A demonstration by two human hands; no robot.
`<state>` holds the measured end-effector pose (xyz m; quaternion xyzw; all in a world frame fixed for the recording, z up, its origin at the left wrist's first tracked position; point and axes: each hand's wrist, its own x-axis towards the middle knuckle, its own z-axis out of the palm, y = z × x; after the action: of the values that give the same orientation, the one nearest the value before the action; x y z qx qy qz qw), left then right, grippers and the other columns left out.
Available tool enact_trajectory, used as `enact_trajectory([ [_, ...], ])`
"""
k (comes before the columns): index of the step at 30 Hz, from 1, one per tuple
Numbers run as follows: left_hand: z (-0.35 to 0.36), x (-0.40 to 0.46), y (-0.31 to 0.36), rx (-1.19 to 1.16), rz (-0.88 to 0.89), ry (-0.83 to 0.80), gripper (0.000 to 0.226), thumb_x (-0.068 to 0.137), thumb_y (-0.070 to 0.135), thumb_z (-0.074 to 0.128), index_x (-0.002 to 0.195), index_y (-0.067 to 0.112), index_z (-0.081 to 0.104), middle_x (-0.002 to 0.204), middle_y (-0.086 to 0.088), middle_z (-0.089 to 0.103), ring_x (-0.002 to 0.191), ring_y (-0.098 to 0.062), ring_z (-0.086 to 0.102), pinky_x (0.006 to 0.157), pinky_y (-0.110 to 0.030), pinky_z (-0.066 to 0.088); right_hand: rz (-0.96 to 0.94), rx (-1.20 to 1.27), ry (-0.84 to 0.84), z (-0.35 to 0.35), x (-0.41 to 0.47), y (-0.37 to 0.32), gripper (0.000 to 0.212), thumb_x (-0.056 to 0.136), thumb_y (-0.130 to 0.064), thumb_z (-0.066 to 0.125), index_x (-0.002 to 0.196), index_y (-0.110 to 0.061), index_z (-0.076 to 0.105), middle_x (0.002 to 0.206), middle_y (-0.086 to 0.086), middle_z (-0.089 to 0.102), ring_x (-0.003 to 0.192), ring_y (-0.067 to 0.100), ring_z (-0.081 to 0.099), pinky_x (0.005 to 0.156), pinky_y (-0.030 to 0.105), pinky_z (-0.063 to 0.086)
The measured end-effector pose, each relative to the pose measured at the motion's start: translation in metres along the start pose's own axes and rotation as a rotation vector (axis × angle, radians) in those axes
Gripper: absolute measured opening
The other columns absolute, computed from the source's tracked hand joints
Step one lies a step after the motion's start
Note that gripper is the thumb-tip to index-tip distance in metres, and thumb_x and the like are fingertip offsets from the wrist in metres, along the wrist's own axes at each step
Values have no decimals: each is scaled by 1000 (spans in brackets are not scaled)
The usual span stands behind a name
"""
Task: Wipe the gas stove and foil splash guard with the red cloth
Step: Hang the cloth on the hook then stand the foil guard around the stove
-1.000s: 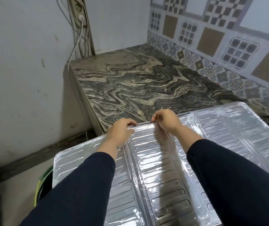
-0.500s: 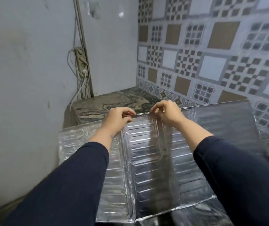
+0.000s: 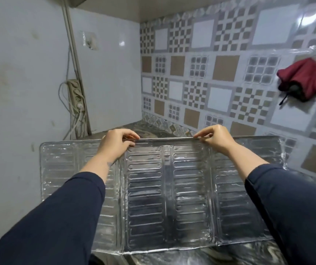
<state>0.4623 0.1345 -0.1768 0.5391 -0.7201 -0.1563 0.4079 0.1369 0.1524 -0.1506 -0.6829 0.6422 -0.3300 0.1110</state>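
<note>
The silver foil splash guard [image 3: 164, 197] stands upright in front of me, its ribbed panels unfolded, with its bottom edge on the marble counter. My left hand [image 3: 115, 144] pinches its top edge left of centre. My right hand [image 3: 217, 138] pinches the same edge right of centre. A red cloth [image 3: 306, 77] hangs on the tiled wall at the upper right, draped over a dark hook or handle. No gas stove is in view.
A power strip [image 3: 76, 96] with white cables is fixed to the left wall beside a vertical pipe. The patterned tile wall [image 3: 210, 73] rises behind the guard. A strip of the marble counter [image 3: 153, 131] shows past the guard's top edge.
The guard has been raised from lying flat to standing upright. My hands have moved apart along its top edge, and the red cloth on the wall has come into view.
</note>
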Motion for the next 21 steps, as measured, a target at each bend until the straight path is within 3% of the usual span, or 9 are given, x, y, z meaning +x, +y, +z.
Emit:
enact_trajectory([
  [3,2,3,-5,-23,1,-9,47,73,3,72,70,50,69,81,17,74,85,-4,70,89,-38,56,9,28,34,4,1,2,44,79,7,61,70,-34,74,77,1,73,73,18,66,57,33,54],
  [5,1,7,-5,-46,-1,-10,47,74,2,72,69,48,70,80,16,74,84,-5,71,89,-39,56,2,32,32,0,5,0,45,80,7,60,69,-34,74,75,0,72,73,21,66,51,30,52],
  [9,-11,33,13,-76,36,24,49,74,0,71,66,49,70,79,15,74,82,-5,71,87,-40,57,-61,25,92,-29,20,-14,44,80,10,56,76,-29,77,83,6,75,85,23,69,74,40,58],
  [11,-16,52,25,-111,83,36,52,75,-4,67,67,47,71,80,13,75,82,-8,72,88,-41,57,-71,1,132,-50,28,-23,44,81,11,53,80,-24,78,84,9,75,84,23,69,77,40,58],
  [16,-20,105,61,-172,198,77,56,76,-8,60,72,46,73,83,9,76,83,-14,74,87,-45,56,-72,-59,254,-104,46,-39,34,83,6,60,82,-22,79,87,6,75,80,17,68,73,32,57],
  [21,-11,156,121,-224,306,125,51,77,-3,64,73,47,72,81,12,76,82,-12,73,85,-43,57,-60,-94,386,-172,63,-47,40,82,10,54,82,-22,78,86,5,74,78,12,65,71,24,51],
])
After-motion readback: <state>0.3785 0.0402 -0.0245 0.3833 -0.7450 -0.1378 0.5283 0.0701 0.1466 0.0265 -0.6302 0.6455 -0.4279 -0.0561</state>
